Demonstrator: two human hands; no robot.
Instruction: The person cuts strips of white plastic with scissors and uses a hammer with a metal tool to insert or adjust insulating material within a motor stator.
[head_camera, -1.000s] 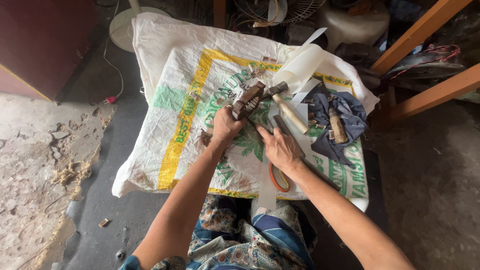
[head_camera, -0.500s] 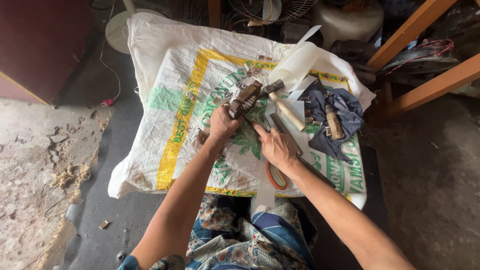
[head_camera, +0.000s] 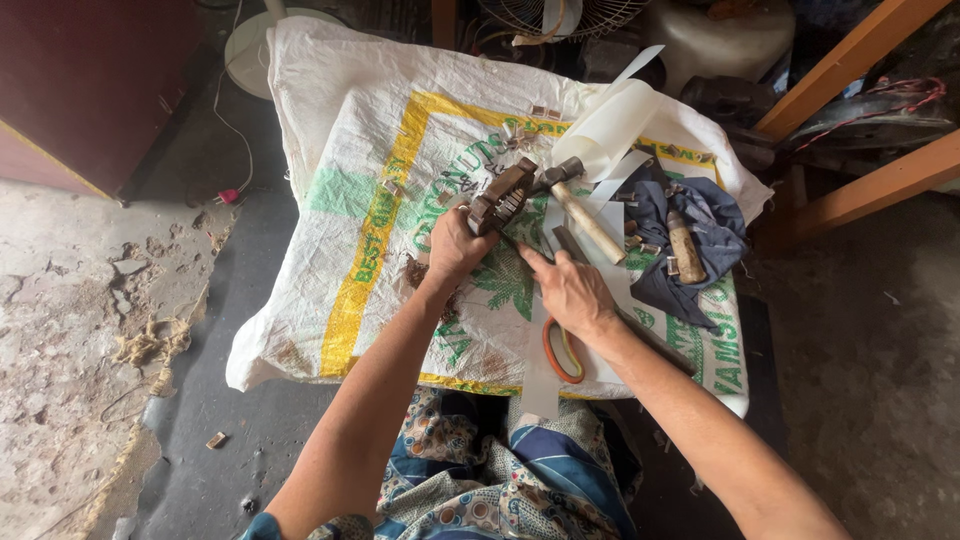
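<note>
My left hand (head_camera: 455, 245) is clenched around a rusty brown slotted metal part (head_camera: 503, 195); my right hand (head_camera: 572, 292) has its fingers (head_camera: 528, 255) touching it, above the woven sack-covered worktop (head_camera: 350, 200).

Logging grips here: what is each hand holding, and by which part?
Left hand grips the rusty metal part by its lower end. Right hand rests beside it; whether it holds anything cannot be told.

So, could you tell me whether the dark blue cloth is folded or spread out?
Neither neatly: the dark blue cloth lies crumpled in loose folds, a wooden-handled tool on it.

Left hand (head_camera: 458, 243) clenched, right hand (head_camera: 568, 292) flat
</note>
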